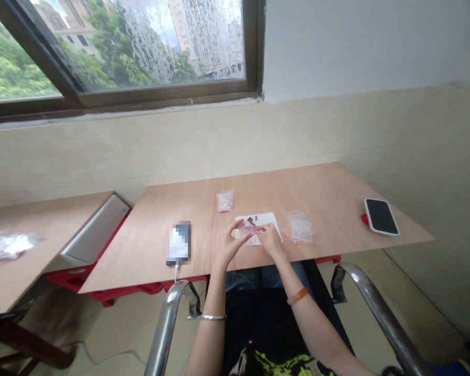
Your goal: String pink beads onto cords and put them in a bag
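A small clear plastic bag with pink marks (249,228) is held between my two hands, over a white sheet of paper (273,218). My left hand (230,244) curves around the bag's left side, with thumb and fingers closing on it. At its right edge, my right hand (271,240) pinches the bag with its fingertips. Several small dark brown pieces (251,220) lie on the paper just beyond the fingers. The exact contents of the bag are too small to make out.
A filled clear bag (225,201) lies toward the back of the wooden table (188,201). Flat clear bags (300,227) are right of the paper. A phone with a cable (179,243) lies left, and a white-framed phone (381,216) far right. Metal armrests (168,324) flank me.
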The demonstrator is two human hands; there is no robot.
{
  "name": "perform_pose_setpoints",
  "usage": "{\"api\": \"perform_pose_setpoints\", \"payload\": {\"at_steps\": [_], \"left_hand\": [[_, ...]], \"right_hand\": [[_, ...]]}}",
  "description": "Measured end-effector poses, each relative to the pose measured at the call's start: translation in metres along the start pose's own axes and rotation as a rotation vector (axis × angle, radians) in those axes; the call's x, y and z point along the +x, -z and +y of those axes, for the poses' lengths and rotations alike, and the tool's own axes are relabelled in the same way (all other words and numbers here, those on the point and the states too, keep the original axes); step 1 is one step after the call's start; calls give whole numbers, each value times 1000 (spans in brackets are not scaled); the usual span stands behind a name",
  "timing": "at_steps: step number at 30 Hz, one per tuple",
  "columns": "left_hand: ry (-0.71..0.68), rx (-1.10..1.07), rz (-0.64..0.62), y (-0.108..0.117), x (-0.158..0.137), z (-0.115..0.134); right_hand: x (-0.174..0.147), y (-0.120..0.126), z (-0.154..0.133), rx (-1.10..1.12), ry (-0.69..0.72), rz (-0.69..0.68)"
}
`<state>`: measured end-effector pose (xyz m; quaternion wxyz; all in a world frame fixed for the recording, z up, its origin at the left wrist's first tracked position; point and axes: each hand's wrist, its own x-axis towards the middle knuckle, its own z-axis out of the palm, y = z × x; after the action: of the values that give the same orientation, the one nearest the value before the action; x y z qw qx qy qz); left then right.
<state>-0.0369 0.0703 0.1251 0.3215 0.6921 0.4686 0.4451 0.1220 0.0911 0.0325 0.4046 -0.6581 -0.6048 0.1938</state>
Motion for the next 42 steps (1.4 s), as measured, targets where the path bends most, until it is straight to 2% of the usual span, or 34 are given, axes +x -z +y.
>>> {"api": "perform_pose_setpoints", "payload": {"at_steps": [5, 10, 13, 15, 18, 22, 26, 30, 32, 37, 42], "left_hand": [[9, 1, -7, -1, 1, -2], [5, 7, -17, 0, 1, -3], [7, 2, -13, 0, 1, -2], [8, -8, -14, 0, 1, -3], [11, -26, -24, -1, 0, -5], [27, -40, -34, -2, -1, -9], [11, -25, -40, -2, 0, -9], [-7, -14, -26, -2, 0, -8], [0, -10, -25, -1, -1, -9], [22, -31, -31, 0, -2, -8], [13, -14, -36, 0, 0, -5]], "right_hand": [[-3, -1, 0, -51, 21, -27], [-8, -5, -8, -188, 9, 28], [-9, -7, -9, -190, 6, 29], [-7, -6, -8, -117, 10, 38], [-1, 2, -12, 109, -13, 94], [8, 26, -35, 361, 25, 162], [8, 51, -63, 416, 163, 83], [3, 59, -74, 396, 203, -26], [4, 57, -72, 421, 176, -32], [14, 38, -46, 429, 70, 63], [11, 11, -12, 188, -11, 41]]}}
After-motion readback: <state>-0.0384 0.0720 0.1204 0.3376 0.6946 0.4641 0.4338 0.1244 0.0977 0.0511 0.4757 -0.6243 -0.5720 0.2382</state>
